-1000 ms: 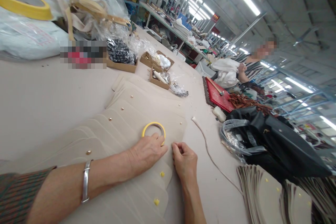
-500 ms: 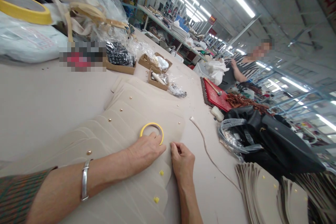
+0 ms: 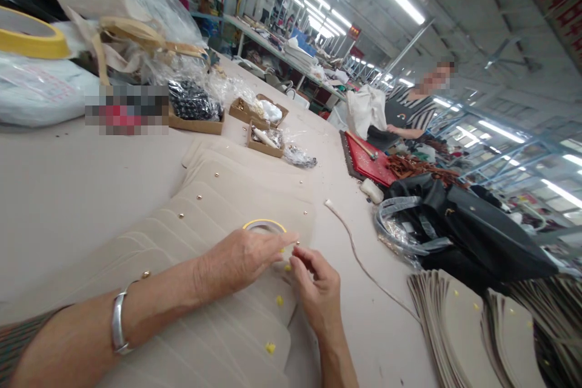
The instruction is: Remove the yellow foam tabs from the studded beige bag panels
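Note:
Beige panels (image 3: 245, 188) lie fanned out in overlapping layers, with small gold studs and several yellow tape bits (image 3: 270, 347) along them. My left hand (image 3: 248, 254), silver bangle at the wrist, rests over the panels with its fingers stretched toward the right. Just behind those fingers is a yellow tape roll (image 3: 264, 222), partly covered by the hand; whether they grip it is hidden. At the panels' right edge, my right hand (image 3: 317, 276) has its thumb and forefinger curled close together, near a gold stud. Anything between those fingertips is too small to tell.
Small cardboard boxes (image 3: 195, 126) of hardware stand behind the panels. To the right are a cord (image 3: 352, 242), a red board (image 3: 370, 160) with a hammer, black bags (image 3: 491, 224) and stacked beige pieces (image 3: 464, 327). A large tape roll (image 3: 34, 42) lies far left. A person (image 3: 411, 112) stands beyond.
My left hand's fingers have straightened and moved off the roll's ring toward my right hand. Yellow bits now show near the right fingertips. The view has shifted slightly.

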{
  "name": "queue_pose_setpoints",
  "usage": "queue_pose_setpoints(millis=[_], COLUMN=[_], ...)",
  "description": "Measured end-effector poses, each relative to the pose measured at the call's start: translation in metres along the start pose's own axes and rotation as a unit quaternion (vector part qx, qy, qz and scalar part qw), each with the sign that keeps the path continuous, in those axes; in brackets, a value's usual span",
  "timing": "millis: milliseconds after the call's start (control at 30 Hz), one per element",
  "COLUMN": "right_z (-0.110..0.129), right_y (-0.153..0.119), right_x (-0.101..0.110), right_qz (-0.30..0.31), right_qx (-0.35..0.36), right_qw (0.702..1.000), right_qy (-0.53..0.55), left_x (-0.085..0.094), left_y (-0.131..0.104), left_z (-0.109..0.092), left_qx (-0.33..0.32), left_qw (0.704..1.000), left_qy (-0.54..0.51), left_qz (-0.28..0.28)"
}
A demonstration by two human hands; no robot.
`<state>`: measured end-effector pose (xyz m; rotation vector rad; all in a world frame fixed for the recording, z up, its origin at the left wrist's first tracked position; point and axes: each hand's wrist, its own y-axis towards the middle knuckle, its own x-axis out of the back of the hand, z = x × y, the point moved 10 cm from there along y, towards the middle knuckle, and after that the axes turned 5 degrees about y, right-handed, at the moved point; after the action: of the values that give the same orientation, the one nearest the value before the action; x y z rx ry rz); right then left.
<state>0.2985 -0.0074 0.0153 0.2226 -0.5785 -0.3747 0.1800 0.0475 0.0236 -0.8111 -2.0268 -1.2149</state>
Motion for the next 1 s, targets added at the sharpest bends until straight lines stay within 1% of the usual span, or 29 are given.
queue_pose_setpoints(millis=[100, 200, 300, 367, 467, 567, 633, 700, 767, 800, 833, 867, 900, 933, 1000], right_z=[0.028, 0.041, 0.044, 0.043, 0.041, 0.038, 0.035, 0.028, 0.012, 0.003, -0.006, -0.012, -0.017, -0.021, -0.025], right_y=[-0.001, -0.003, -0.006, -0.007, -0.008, -0.008, -0.008, -0.006, -0.003, -0.003, -0.003, -0.004, -0.005, -0.005, -0.007], right_x=[-0.009, -0.014, -0.018, -0.019, -0.017, -0.014, -0.013, -0.011, -0.010, -0.011, -0.013, -0.013, -0.017, -0.020, -0.021], right_qz=[0.006, 0.002, -0.009, -0.023, -0.048, -0.066, -0.067, -0.065, -0.060, -0.059, -0.054, -0.057, -0.045, -0.034, -0.036], right_qx=[0.113, 0.173, 0.194, 0.201, 0.200, 0.187, 0.168, 0.118, 0.024, -0.031, -0.087, -0.129, -0.165, -0.193, -0.224], right_qw=[0.993, 0.983, 0.974, 0.968, 0.967, 0.969, 0.973, 0.985, 0.997, 0.998, 0.994, 0.987, 0.980, 0.973, 0.961], right_qy=[-0.024, -0.059, -0.118, -0.146, -0.153, -0.150, -0.142, -0.112, -0.043, 0.000, 0.044, 0.081, 0.106, 0.123, 0.157], left_x=[-0.004, -0.007, -0.009, -0.011, -0.014, -0.015, -0.016, -0.015, -0.012, -0.009, -0.006, -0.003, 0.001, 0.003, 0.002], left_y=[-0.002, -0.002, -0.001, 0.001, 0.004, 0.005, 0.004, 0.004, 0.004, 0.005, 0.006, 0.006, 0.007, 0.007, 0.005], left_z=[-0.004, -0.007, -0.008, -0.007, -0.002, 0.001, 0.001, 0.000, -0.003, -0.004, -0.006, -0.009, -0.010, -0.012, -0.013], left_qx=[-0.011, -0.014, -0.012, 0.001, 0.032, 0.051, 0.053, 0.049, 0.041, 0.036, 0.031, 0.021, 0.020, 0.015, 0.010], left_qw=[1.000, 1.000, 1.000, 0.998, 0.996, 0.994, 0.994, 0.994, 0.995, 0.996, 0.997, 0.998, 0.998, 0.998, 0.998], left_qy=[0.014, 0.021, -0.009, -0.034, -0.044, -0.034, -0.020, 0.002, 0.024, 0.033, 0.040, 0.044, 0.048, 0.052, 0.059], left_qz=[-0.009, 0.001, 0.027, 0.046, 0.075, 0.087, 0.094, 0.097, 0.089, 0.079, 0.065, 0.051, 0.029, 0.015, 0.009])
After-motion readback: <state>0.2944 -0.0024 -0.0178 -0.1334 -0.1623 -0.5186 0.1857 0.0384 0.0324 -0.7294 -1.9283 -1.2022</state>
